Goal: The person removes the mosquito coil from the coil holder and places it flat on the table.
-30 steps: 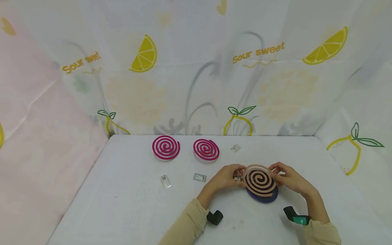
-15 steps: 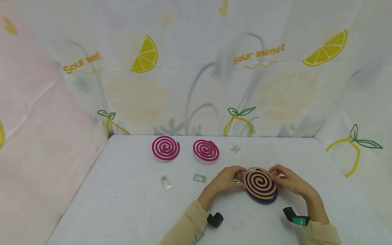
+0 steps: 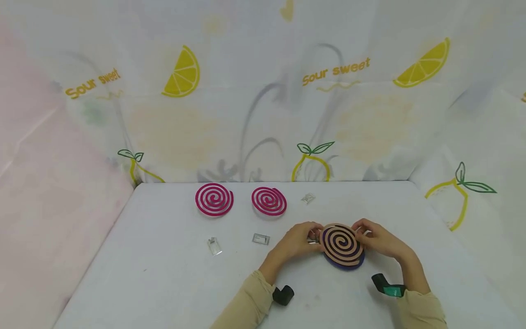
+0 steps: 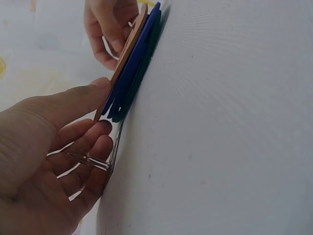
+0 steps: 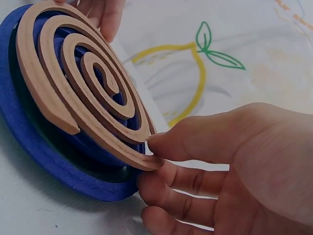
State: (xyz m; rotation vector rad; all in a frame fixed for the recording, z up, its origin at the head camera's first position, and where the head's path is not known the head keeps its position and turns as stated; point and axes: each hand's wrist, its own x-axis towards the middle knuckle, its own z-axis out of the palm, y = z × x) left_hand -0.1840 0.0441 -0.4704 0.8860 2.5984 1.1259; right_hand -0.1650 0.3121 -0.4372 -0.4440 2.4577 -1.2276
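A tan mosquito coil [image 3: 342,244] lies tilted over a blue coil [image 5: 105,191], its spiral nearly lined up with it. Between or below them a dark green coil [image 4: 143,68] shows at the edge in the left wrist view. My left hand [image 3: 299,238] pinches the tan coil's left edge between thumb and fingers. On the opposite side my right hand [image 3: 379,237] pinches its rim, thumb on top and fingers beneath. A thin metal coil stand [image 4: 111,164] sticks out from under the stack, beside the curled fingers of my left hand.
Two magenta coils [image 3: 214,199] sit toward the back of the white table [image 3: 164,283]. Several small metal stands lie about: one at left [image 3: 214,246], a flat stand [image 3: 260,239] near the middle, another stand [image 3: 307,198] at the back. A printed cloth [image 3: 246,91] walls the table.
The tan coil has come down closer over the blue one, so less of the blue shows below it. Both hands keep their grip. The head view has shifted slightly.
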